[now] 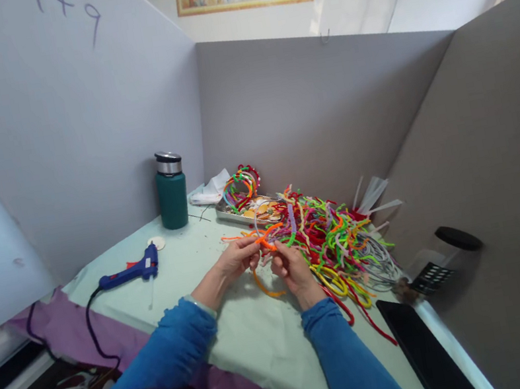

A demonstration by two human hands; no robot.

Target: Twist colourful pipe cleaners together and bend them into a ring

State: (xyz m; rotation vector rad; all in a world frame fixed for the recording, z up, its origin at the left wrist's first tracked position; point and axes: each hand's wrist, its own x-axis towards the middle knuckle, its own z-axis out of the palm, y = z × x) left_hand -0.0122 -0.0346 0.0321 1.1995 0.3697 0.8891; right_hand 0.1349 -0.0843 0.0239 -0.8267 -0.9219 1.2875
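Orange pipe cleaners (266, 240) are pinched between my two hands above the table's middle. My left hand (237, 260) has thumb and fingers closed on the orange piece from the left. On its other side my right hand (295, 270) grips it with fingertips pressed together. An orange-yellow strand (267, 287) curves down below, between the hands. Right behind them lies a large heap of coloured pipe cleaners (330, 232), red, green, pink and yellow. A metal tray (224, 213) with small pieces stands beyond the hands, with coloured rings (241, 187) at its back.
A blue glue gun (130, 271) with a black cord lies at the left. The green bottle (172, 196) stands behind it. White strips (373, 194) and a black flat object (425, 350) are at the right. Grey partitions (305, 106) enclose the table (262, 348).
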